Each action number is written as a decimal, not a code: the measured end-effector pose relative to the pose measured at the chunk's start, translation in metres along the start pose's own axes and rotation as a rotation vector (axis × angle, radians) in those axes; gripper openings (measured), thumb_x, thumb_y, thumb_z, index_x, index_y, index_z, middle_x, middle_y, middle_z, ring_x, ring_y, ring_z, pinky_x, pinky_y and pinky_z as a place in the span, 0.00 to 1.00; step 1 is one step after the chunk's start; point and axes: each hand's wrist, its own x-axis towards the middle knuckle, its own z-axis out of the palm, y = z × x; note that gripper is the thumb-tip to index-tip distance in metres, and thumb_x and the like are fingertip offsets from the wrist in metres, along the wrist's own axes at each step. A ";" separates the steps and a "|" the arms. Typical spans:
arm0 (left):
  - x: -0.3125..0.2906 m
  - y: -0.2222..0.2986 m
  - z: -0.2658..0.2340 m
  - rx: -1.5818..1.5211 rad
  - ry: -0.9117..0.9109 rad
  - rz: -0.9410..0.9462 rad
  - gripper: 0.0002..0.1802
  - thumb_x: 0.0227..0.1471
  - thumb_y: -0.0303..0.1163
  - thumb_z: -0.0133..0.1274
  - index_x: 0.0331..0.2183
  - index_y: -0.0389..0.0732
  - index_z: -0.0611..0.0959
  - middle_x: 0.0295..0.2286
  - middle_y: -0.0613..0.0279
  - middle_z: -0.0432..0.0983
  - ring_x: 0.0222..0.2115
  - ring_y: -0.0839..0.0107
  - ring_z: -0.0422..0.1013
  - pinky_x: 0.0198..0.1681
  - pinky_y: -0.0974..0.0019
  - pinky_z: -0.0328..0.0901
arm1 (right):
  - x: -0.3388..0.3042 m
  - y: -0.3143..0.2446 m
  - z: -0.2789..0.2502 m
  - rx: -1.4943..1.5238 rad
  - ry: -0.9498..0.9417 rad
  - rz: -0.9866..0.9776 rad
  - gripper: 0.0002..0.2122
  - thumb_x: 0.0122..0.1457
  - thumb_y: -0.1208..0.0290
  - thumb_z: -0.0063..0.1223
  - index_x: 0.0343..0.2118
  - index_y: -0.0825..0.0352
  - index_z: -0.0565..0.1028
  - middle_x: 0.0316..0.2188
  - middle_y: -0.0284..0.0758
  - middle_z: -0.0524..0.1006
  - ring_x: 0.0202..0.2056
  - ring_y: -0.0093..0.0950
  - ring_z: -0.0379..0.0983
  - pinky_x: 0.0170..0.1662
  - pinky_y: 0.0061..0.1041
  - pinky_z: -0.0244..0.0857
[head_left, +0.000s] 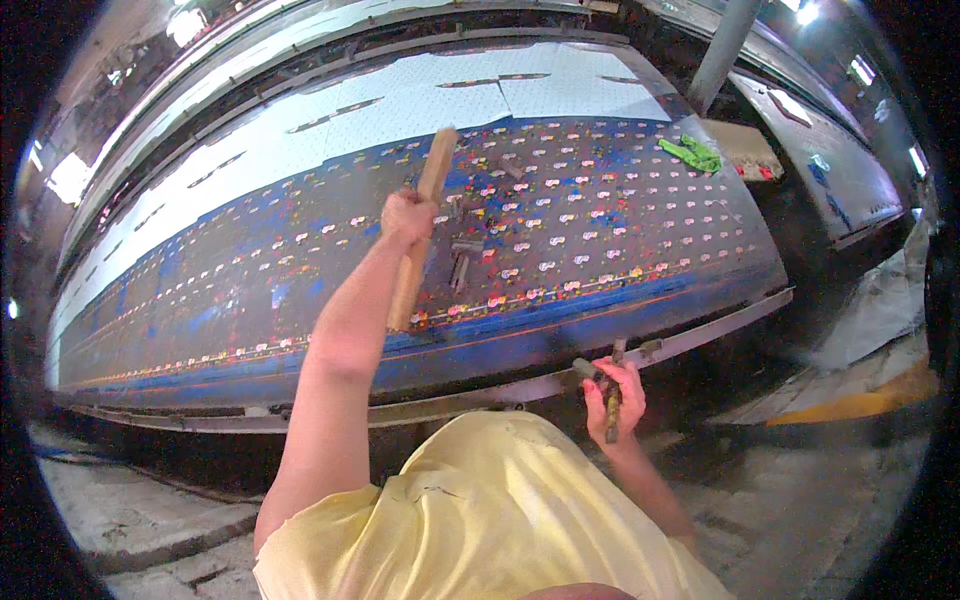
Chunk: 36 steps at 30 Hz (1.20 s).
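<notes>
A long wooden bar (436, 172) lies slantwise over the long, paint-stained printing table (560, 290). My left hand (408, 217) is closed around the bar near its middle. Beside the bar, several small dark metal pieces (460, 270) rest on the tabletop. Down at the table's front edge, my right hand (622, 395) grips a short, dark, worn rod-like tool (612, 428) with a greyish block at its upper end. Fingers cover part of that tool, so its exact kind cannot be made out. It is close to the metal rail (730, 318) along the edge.
White patterned fabric (400, 95) covers the table's far side. A bright green cloth (690, 153) lies at the far right corner, near a grey post (725, 55). Another long table (825, 160) stands to the right. Below it are a plastic sheet (880, 290) and a yellow-orange thing (850, 405).
</notes>
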 end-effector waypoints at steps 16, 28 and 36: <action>-0.283 -0.048 -0.060 0.412 -0.493 0.794 0.27 0.51 0.49 0.73 0.48 0.51 0.82 0.38 0.56 0.83 0.43 0.48 0.84 0.42 0.43 0.80 | -0.014 0.016 0.008 0.106 0.184 0.377 0.15 0.73 0.75 0.61 0.61 0.69 0.79 0.42 0.36 0.84 0.33 0.21 0.76 0.36 0.21 0.72; -0.304 -0.110 -0.074 0.396 -0.397 0.758 0.25 0.51 0.46 0.73 0.49 0.52 0.82 0.36 0.56 0.82 0.40 0.48 0.83 0.43 0.42 0.77 | -0.034 -0.015 0.035 0.069 -0.092 0.346 0.15 0.69 0.75 0.66 0.57 0.70 0.81 0.53 0.41 0.84 0.43 0.29 0.82 0.38 0.24 0.78; -0.298 -0.103 -0.082 0.304 -0.420 0.642 0.25 0.47 0.40 0.75 0.49 0.52 0.87 0.36 0.55 0.83 0.40 0.47 0.83 0.42 0.44 0.79 | -0.022 -0.015 0.030 -0.132 -0.184 0.337 0.15 0.63 0.77 0.70 0.53 0.67 0.85 0.48 0.40 0.86 0.49 0.36 0.83 0.57 0.33 0.75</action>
